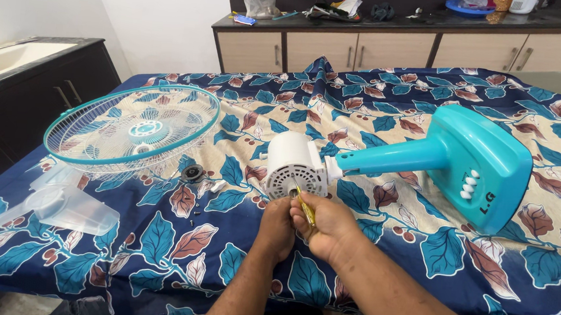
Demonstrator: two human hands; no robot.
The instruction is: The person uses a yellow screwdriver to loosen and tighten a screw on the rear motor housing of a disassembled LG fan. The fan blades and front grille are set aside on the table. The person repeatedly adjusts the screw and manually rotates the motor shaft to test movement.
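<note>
The yellow-handled screwdriver (306,209) points up and away from the person, its tip at the vented rear face of the white motor housing (295,165). The right hand (328,231) is closed around the handle, forearm entering from the lower right. The left hand (278,227) sits just beside it, fingers curled near the shaft; whether it grips anything cannot be told. The housing lies on its side on the leaf-patterned cloth (377,118), directly beyond both hands, joined to the teal fan stand (473,166) extending right. Left of the housing lie a teal-rimmed fan grille (133,126) and translucent fan blades (63,204). 1 black round cap (192,172) lies between grille and housing.
</note>
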